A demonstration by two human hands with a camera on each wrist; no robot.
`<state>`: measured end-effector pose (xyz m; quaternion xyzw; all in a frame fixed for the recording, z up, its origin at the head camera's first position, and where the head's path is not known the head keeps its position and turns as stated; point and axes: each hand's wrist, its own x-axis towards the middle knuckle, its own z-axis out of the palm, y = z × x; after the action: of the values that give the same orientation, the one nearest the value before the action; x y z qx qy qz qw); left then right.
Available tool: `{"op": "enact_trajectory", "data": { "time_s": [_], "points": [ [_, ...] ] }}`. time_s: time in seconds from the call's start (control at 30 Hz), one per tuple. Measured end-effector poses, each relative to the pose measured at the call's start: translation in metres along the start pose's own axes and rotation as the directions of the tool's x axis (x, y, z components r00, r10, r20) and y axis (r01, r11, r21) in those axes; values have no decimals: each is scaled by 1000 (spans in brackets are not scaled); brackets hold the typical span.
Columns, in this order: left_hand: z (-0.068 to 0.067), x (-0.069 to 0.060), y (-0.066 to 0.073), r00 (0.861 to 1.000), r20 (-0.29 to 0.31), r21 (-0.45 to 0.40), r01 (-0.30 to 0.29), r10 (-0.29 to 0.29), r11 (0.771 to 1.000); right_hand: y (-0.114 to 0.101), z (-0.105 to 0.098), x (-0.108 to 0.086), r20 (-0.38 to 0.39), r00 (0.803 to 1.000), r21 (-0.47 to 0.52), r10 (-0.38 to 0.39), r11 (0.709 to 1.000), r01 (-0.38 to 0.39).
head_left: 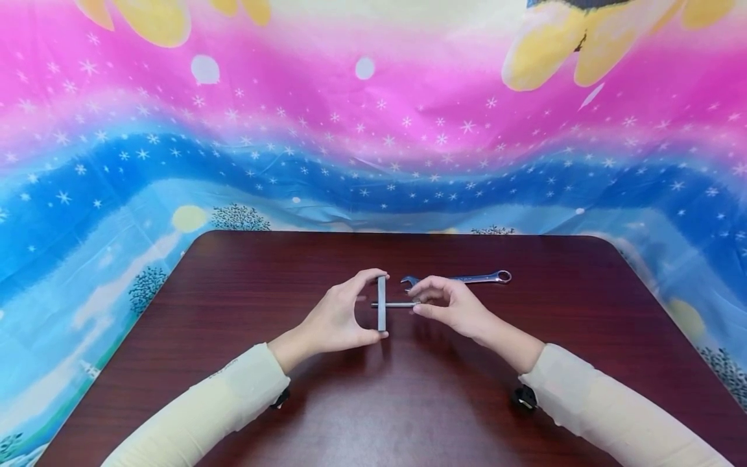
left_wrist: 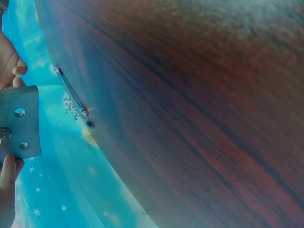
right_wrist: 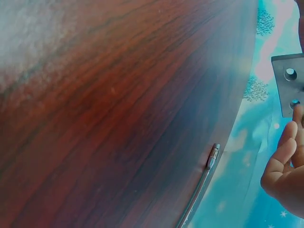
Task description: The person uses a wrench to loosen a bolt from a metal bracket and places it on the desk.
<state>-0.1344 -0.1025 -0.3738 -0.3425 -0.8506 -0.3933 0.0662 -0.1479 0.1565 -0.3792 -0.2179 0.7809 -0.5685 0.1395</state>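
Observation:
Above the table, my left hand (head_left: 338, 318) grips a grey metal plate (head_left: 382, 318) by two opposite edges, thumb on the near edge and fingers on the far one. The plate stands on edge in the air. Through it runs a threaded bolt (head_left: 399, 305), a short end poking out to the left. My right hand (head_left: 458, 310) pinches the bolt's right end; the fingers hide that end. Round holes show in the plate (left_wrist: 29, 126) in the left wrist view, beside the bolt's threaded tip (left_wrist: 4, 137).
A combination wrench (head_left: 486, 279) lies on the dark wooden table (head_left: 262, 272), just behind my right hand. Beyond the table's far edge hangs a colourful cloth (head_left: 327, 143) with a snowflake pattern.

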Motion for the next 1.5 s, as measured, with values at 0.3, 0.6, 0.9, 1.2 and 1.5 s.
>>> {"op": "enact_trajectory", "data": {
  "time_s": [0.3, 0.6, 0.9, 1.2, 1.5],
  "points": [
    [1, 0, 0, 1000, -2, 4, 4, -4, 1000, 4, -1, 2, -4, 998, -27, 57, 998, -57],
    [1, 0, 0, 1000, 9, -4, 14, -14, 1000, 2, -2, -1, -12, 1000, -31, -13, 999, 13],
    [2, 0, 1, 1000, 13, 8, 20, -21, 1000, 7, -5, -2, 9, 999, -7, 40, 999, -40],
    [1, 1, 4, 1000, 17, 11, 21, -21, 1000, 4, -5, -1, -28, 999, -17, 47, 999, -47],
    [3, 0, 1, 1000, 14, 6, 23, -23, 1000, 4, -4, -4, -2, 1000, -47, 8, 999, -8]
  ]
}}
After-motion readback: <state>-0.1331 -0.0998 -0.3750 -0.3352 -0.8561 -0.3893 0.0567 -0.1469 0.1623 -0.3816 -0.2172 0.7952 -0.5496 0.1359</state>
